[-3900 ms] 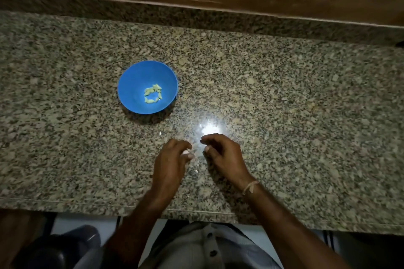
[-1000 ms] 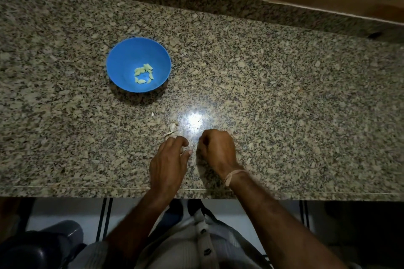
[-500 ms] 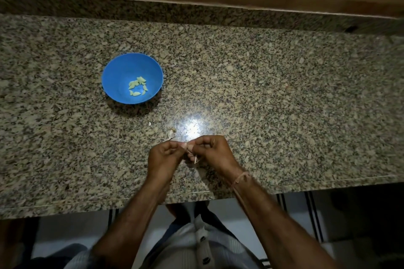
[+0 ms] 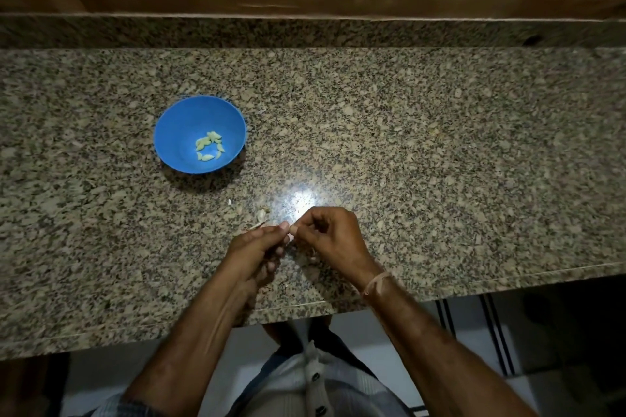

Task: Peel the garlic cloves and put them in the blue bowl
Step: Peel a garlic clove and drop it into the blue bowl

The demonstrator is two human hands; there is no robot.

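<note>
The blue bowl (image 4: 179, 125) stands on the granite counter, left of centre, with several pale peeled garlic cloves (image 4: 209, 145) in its bottom. Near the front edge my left hand (image 4: 257, 249) and my right hand (image 4: 333, 235) meet fingertip to fingertip. Between them they pinch a small garlic clove (image 4: 291, 229), which the fingers mostly hide. A scrap of garlic skin (image 4: 261, 215) lies on the counter just beyond my left hand.
A speckled granite counter (image 4: 440, 152) runs the whole width, with a low granite upstand and a wooden wall behind. A bright glare spot lies just beyond my hands. A tiny white fleck (image 4: 230, 202) lies between bowl and hands.
My hands have lifted off the counter and come together on the clove. A piece of skin now lies beyond my left hand. The camera view has shifted.
</note>
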